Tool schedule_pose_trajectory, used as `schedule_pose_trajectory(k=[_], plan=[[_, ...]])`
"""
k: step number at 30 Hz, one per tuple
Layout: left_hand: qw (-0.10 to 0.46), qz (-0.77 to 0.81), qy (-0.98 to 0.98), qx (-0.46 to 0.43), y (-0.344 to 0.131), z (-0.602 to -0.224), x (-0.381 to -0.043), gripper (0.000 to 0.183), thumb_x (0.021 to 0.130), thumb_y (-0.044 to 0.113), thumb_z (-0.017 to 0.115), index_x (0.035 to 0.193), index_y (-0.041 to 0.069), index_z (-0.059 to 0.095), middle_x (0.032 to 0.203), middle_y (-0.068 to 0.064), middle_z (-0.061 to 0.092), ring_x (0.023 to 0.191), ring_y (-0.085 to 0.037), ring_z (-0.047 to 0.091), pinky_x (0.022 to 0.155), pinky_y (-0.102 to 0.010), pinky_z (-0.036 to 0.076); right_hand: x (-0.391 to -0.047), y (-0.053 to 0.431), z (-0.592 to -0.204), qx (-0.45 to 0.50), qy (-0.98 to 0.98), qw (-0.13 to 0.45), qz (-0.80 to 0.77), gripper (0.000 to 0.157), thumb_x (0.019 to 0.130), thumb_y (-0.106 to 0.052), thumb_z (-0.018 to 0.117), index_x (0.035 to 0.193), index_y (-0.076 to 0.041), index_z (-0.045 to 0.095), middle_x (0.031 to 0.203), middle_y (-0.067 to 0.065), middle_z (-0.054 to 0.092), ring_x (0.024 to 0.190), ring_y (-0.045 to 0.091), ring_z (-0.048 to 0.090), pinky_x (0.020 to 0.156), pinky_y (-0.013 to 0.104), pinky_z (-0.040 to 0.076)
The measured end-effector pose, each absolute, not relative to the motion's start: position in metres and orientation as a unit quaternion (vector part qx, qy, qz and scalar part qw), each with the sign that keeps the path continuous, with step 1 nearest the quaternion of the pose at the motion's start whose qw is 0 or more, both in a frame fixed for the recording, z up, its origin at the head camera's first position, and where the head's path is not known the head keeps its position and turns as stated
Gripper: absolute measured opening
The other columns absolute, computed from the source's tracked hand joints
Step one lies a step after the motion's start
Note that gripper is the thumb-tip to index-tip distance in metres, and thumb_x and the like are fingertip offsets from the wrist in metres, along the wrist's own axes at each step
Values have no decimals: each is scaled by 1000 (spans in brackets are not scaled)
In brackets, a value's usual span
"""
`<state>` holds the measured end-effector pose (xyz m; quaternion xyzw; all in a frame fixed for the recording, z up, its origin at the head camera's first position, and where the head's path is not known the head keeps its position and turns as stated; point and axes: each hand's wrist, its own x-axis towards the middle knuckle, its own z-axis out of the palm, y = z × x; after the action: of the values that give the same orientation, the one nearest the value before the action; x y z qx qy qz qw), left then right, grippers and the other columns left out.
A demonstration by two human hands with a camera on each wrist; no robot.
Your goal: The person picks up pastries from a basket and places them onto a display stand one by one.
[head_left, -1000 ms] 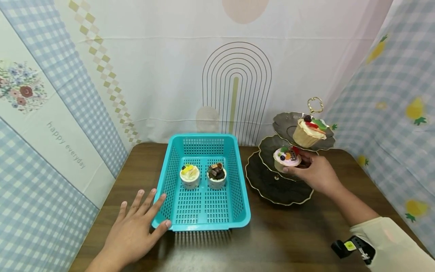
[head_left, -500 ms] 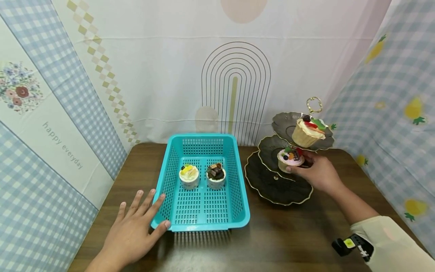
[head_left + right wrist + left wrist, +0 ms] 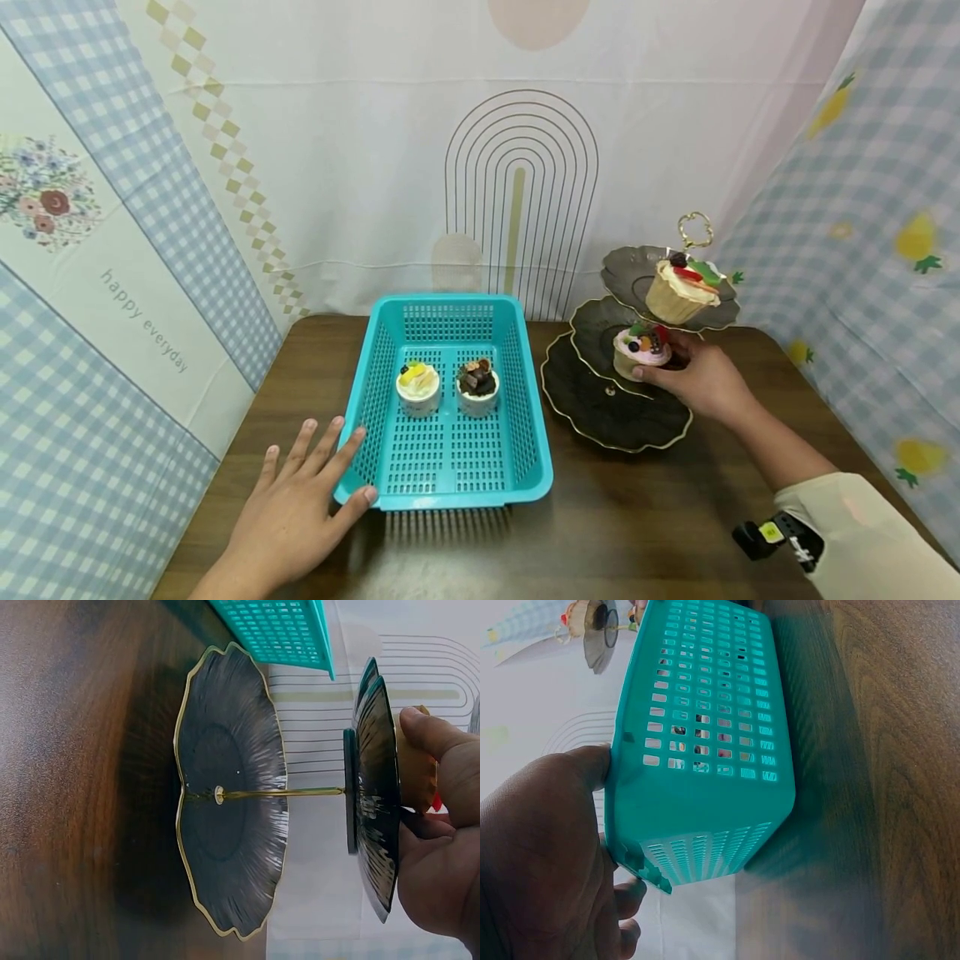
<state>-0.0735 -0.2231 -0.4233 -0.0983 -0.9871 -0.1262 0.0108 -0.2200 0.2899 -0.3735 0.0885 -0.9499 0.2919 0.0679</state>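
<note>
My right hand grips a pink-iced cupcake at the middle plate of a dark, gold-edged three-tier stand. In the right wrist view, the thumb lies along the tan cup of this cupcake, just above the plate. Above it, a cream cupcake with fruit sits on the top plate. My left hand is spread at the near left corner of a turquoise basket, its thumb and fingers touching the rim. Inside stand a lemon-topped cupcake and a chocolate-topped cupcake.
The stand's wide bottom plate rests on the brown wooden table, right of the basket. A gold ring handle tops the stand. Patterned cloths hang behind and at both sides.
The right hand has shifted the pink-iced cupcake slightly to the right on the middle tier, then stayed nearly still. My left hand and the basket have kept their places.
</note>
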Motion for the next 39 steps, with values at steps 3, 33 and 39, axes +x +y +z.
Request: schedule_pose_trajectory(k=[3, 33, 39], plan=[[10, -125, -987, -97, -223, -423, -73, 79, 99, 75, 38, 163, 29, 31, 169, -3, 16, 156, -36, 5, 119, -68, -2, -218, 289, -371, 93, -950, 64, 290, 80, 89, -44, 80, 143, 9, 53, 129, 29, 64, 113, 41, 64, 91, 54, 50], [2, -123, -988, -95, -221, -420, -74, 81, 98, 77, 36, 163, 29, 33, 169, -3, 17, 156, -35, 6, 117, -71, 7, -181, 240, -384, 336, -891, 260, 160, 55, 104, -48, 50, 125, 1, 64, 136, 18, 57, 129, 40, 51, 97, 62, 46], [0, -127, -987, -94, -222, -421, -74, 80, 98, 76, 37, 163, 29, 33, 169, -3, 16, 156, -36, 6, 117, -72, 6, -183, 211, -374, 364, -893, 188, 186, 50, 91, -24, 77, 134, -4, 60, 138, 16, 56, 131, 36, 51, 102, 58, 47]])
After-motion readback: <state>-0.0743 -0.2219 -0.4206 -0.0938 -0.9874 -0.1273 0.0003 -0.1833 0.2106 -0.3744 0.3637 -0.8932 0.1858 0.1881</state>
